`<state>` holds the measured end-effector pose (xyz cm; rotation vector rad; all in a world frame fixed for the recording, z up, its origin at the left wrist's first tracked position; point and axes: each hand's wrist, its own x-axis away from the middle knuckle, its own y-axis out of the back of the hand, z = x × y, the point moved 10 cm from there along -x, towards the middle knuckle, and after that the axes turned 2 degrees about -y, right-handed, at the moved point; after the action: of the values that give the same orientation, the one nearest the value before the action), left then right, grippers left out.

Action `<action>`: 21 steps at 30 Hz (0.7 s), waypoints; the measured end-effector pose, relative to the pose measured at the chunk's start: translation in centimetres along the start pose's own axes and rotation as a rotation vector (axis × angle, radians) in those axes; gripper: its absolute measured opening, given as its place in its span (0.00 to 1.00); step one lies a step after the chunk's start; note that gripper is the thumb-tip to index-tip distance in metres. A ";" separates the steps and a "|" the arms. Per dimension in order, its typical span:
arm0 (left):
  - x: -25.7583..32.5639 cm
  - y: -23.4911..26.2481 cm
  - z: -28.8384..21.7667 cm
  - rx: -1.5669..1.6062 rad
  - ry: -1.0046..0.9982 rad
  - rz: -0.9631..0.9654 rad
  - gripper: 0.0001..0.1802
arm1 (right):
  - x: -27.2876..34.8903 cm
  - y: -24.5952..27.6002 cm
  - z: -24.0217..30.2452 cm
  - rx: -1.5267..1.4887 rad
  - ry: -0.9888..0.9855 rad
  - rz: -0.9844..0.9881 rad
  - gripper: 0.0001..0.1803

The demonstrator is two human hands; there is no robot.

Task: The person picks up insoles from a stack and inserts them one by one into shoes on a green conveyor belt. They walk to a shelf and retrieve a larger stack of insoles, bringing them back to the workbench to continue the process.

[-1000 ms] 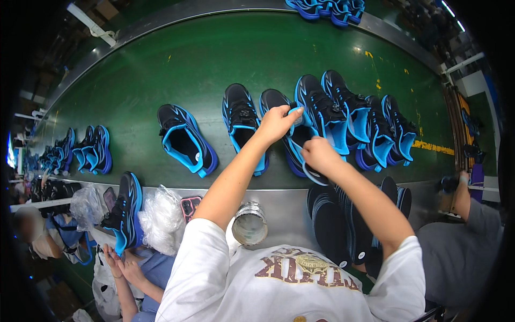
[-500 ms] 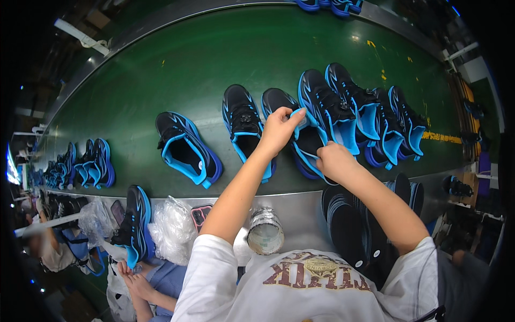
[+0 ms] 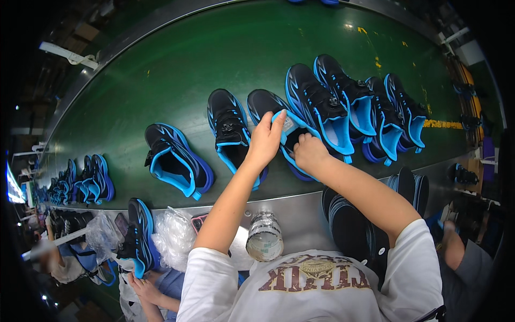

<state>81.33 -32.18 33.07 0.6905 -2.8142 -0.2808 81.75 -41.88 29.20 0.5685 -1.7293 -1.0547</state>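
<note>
By the near edge of the table [image 3: 166, 94], 1 black-and-blue shoe [image 3: 293, 130] is gripped at its tongue [image 3: 288, 123] by the left hand [image 3: 264, 140], toe toward the far edge; the heel [image 3: 304, 175] is nearer the right hand [image 3: 311, 153], whose curled grip's hold cannot be told.

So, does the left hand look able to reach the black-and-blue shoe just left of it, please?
Probably yes: that shoe lies close beside the left hand, with nothing between them, though the hand would first have to release the blue shoe tongue it pinches.
</note>
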 end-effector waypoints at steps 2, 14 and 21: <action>-0.1 -0.3 0.0 0.019 -0.010 0.007 0.21 | 0.2 -0.8 0.0 0.035 0.026 0.164 0.17; 0.5 2.2 -3.9 -0.204 -0.234 -0.282 0.16 | -0.9 -3.4 0.8 0.048 0.281 0.238 0.13; 2.0 -1.0 -7.7 -0.884 -0.660 -0.116 0.17 | 4.7 0.3 1.3 -0.020 0.318 0.468 0.29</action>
<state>82.04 -35.01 40.57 0.5918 -2.7023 -1.9093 78.71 -44.85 31.62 0.2767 -1.4694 -0.6122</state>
